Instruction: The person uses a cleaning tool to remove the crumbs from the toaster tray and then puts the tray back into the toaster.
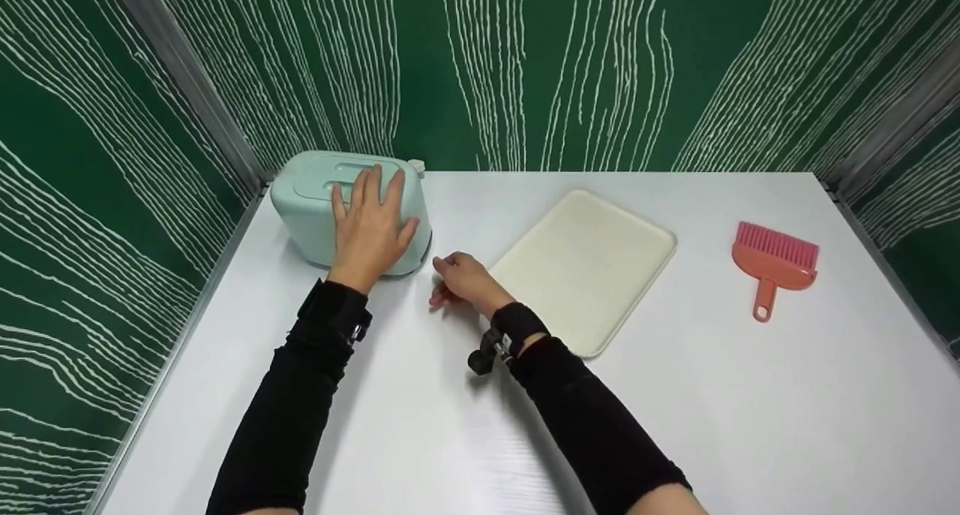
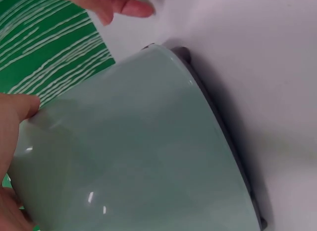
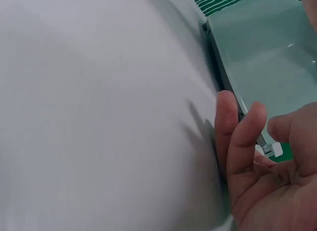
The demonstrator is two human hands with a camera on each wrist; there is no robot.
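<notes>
A mint-green toaster (image 1: 360, 222) stands upright at the left back of the table, with slots in its top. My left hand (image 1: 368, 230) lies over its top and near side, fingers spread and straight. In the left wrist view the toaster's smooth wall (image 2: 129, 142) fills the middle, and the left thumb (image 2: 27, 106) touches its upper edge. My right hand (image 1: 466, 278) is low over the table beside the toaster's right end, its fingers loosely bent with nothing between them. Behind those fingers, the right wrist view shows a small white lever (image 3: 270, 150) at the toaster's end.
A cream rectangular tray (image 1: 592, 267) lies at an angle to the right of the right hand, partly under that wrist. Farther right is a small brush (image 1: 775, 263) with pink bristles and an orange handle. Green walls with white lines (image 1: 555, 72) enclose the white table.
</notes>
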